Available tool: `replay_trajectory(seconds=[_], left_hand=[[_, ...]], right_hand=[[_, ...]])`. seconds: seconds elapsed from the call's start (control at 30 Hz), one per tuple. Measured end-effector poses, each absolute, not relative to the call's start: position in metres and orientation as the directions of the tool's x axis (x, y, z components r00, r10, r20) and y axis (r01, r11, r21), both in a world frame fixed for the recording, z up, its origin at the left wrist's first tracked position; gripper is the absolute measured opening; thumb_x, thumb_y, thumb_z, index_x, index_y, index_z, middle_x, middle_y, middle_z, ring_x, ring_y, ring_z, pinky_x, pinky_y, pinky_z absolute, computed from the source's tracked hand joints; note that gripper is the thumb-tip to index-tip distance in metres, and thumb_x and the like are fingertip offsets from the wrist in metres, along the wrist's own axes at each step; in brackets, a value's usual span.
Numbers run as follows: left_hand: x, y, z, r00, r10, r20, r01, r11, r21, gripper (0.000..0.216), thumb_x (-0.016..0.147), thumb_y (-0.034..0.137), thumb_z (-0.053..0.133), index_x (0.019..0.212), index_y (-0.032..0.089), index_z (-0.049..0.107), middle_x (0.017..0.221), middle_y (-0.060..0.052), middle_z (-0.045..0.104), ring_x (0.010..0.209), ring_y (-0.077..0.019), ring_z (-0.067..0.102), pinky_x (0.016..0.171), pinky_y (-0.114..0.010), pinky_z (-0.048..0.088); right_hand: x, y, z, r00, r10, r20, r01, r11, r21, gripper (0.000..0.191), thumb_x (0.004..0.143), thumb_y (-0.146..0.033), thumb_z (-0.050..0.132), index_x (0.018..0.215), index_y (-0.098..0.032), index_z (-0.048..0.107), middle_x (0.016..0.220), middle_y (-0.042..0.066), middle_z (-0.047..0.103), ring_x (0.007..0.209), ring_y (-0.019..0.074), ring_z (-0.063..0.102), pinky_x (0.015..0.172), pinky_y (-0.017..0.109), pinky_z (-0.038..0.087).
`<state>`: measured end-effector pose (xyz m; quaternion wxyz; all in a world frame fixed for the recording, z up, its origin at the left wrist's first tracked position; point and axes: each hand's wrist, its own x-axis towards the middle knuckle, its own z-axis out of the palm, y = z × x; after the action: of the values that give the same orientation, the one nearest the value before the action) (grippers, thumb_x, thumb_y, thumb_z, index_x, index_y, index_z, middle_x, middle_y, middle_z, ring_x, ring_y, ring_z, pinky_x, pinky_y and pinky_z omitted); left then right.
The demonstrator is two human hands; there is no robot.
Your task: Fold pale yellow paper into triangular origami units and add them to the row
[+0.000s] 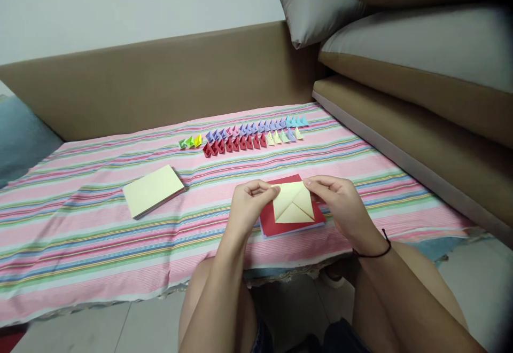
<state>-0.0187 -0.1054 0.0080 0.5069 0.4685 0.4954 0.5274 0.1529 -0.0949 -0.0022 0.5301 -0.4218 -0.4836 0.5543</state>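
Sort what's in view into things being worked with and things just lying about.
In hand: left hand and right hand pinch the yellow folded sheet over the red paper stack.

Lying about: yellow paper stack, rows of small folded pieces, grey pillow.

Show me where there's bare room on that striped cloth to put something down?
The striped cloth lies bare left of the pale yellow paper stack, and right of the red paper stack. It is crowded around the folded paper pieces and both hands.
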Motion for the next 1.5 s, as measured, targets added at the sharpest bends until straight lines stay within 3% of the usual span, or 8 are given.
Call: replay_trajectory(seconds=[0.17,0.3,0.4,0.5,0.87,1.03,1.27,1.5], left_hand=[[-0.022,-0.104,0.007,0.005,0.999,-0.046,-0.114,0.046,0.992,0.016,0.061,0.026,0.074,0.059,0.014,0.065,0.058,0.0,0.06,0.056,-0.0089,0.053,0.058,-0.021,0.043],[-0.021,-0.103,0.004,-0.169,0.985,-0.021,-0.273,-0.027,0.962,0.016,0.064,0.028,0.071,0.06,0.015,0.063,0.066,0.0,0.06,0.064,-0.0094,0.055,0.063,-0.02,0.046],[-0.016,-0.102,0.001,-0.276,0.961,0.005,-0.314,-0.095,0.945,0.017,0.065,0.028,0.071,0.059,0.016,0.061,0.064,0.002,0.059,0.065,-0.0089,0.055,0.064,-0.02,0.045],[-0.01,-0.104,-0.001,-0.257,0.964,0.072,-0.263,-0.141,0.955,0.016,0.067,0.029,0.07,0.061,0.016,0.062,0.063,0.002,0.059,0.063,-0.0096,0.054,0.065,-0.022,0.045],[0.004,-0.107,0.001,-0.211,0.969,0.129,-0.199,-0.171,0.965,0.015,0.069,0.026,0.068,0.061,0.015,0.062,0.06,0.001,0.059,0.061,-0.0098,0.053,0.063,-0.023,0.042],[0.0,-0.107,-0.001,-0.219,0.965,0.143,-0.206,-0.189,0.96,0.015,0.07,0.029,0.068,0.064,0.015,0.064,0.064,0.0,0.062,0.064,-0.0111,0.055,0.065,-0.024,0.044],[-0.003,-0.106,-0.001,-0.231,0.96,0.158,-0.196,-0.205,0.959,0.016,0.069,0.03,0.068,0.065,0.015,0.065,0.066,-0.001,0.064,0.064,-0.0116,0.057,0.067,-0.025,0.045],[-0.006,-0.105,0.0,-0.278,0.941,0.19,-0.162,-0.241,0.957,0.013,0.07,0.027,0.068,0.064,0.015,0.065,0.063,0.001,0.063,0.062,-0.0101,0.055,0.064,-0.023,0.044]], right_hand=[[0.157,-0.091,-0.002,-0.098,0.995,0.019,-0.257,-0.007,-0.966,0.024,0.075,-0.04,0.066,0.088,-0.021,0.072,0.074,0.002,0.069,0.069,0.0166,0.062,0.065,0.028,0.049],[0.154,-0.093,0.0,-0.151,0.988,0.021,-0.422,-0.045,-0.905,0.035,0.08,-0.048,0.058,0.104,-0.024,0.067,0.102,0.005,0.069,0.096,0.019,0.062,0.082,0.029,0.048],[0.14,-0.099,-0.001,-0.299,0.954,0.022,-0.451,-0.121,-0.884,0.031,0.077,-0.039,0.065,0.104,-0.023,0.066,0.114,0.006,0.065,0.105,0.0211,0.059,0.088,0.032,0.047],[0.125,-0.104,-0.004,-0.303,0.953,0.017,-0.498,-0.143,-0.855,0.03,0.075,-0.033,0.068,0.102,-0.021,0.066,0.11,0.006,0.067,0.102,0.0219,0.06,0.085,0.032,0.049],[0.123,-0.1,-0.014,0.024,0.999,-0.022,-0.465,-0.008,-0.885,0.024,0.068,-0.03,0.074,0.087,-0.016,0.07,0.086,0.005,0.072,0.082,0.0218,0.065,0.074,0.032,0.049],[0.121,-0.103,-0.014,-0.097,0.994,-0.051,-0.471,-0.091,-0.878,0.024,0.067,-0.03,0.074,0.087,-0.017,0.071,0.089,0.004,0.072,0.084,0.0204,0.064,0.074,0.03,0.05],[0.122,-0.103,-0.013,-0.088,0.995,-0.049,-0.464,-0.084,-0.882,0.028,0.064,-0.031,0.076,0.089,-0.018,0.071,0.094,0.005,0.071,0.089,0.0213,0.063,0.076,0.031,0.05],[0.122,-0.105,-0.011,-0.145,0.988,-0.062,-0.456,-0.122,-0.882,0.02,0.062,-0.027,0.078,0.077,-0.016,0.072,0.072,0.002,0.07,0.065,0.0123,0.061,0.067,0.026,0.052]])
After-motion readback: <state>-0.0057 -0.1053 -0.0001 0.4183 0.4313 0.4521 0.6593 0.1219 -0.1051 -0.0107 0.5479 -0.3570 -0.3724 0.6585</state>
